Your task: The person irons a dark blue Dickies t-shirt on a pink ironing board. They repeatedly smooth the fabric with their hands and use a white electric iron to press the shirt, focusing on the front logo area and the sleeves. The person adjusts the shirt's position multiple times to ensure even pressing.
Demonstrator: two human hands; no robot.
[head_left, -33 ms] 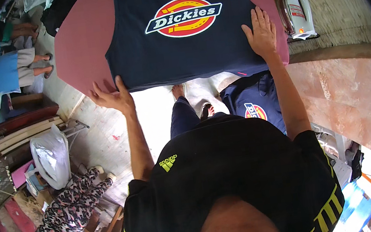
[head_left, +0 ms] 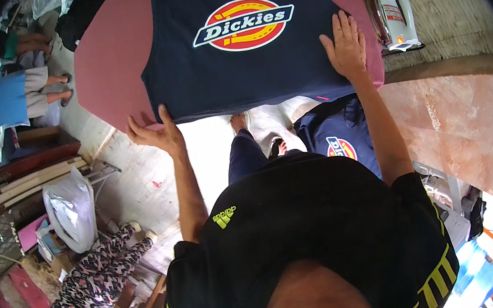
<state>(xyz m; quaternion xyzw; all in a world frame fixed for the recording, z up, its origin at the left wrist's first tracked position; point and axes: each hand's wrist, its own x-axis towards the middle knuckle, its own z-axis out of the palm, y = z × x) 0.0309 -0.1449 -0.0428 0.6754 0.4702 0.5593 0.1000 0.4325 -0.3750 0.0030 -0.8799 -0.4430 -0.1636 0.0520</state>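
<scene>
A dark navy shirt lies spread over a padded, dusty-red ironing board. On its front is a red, yellow and white oval print. My right hand rests flat on the cloth near its right side, fingers stretched upward. At the near left corner is my left hand, its fingers apart and its thumb at the shirt's hem. Neither hand grips anything that I can make out. To the right of the board, a white iron with a small lit orange light stands on a dark metal rest.
Another navy garment with a similar print hangs or lies below the board, beside my legs. At left are a white plastic bag, a person in a blue top and a person in patterned clothes. A wooden surface extends at right.
My left hand has shifted slightly right and down along the shirt's near left corner. The right hand stays flat on the cloth, almost in the same place.
</scene>
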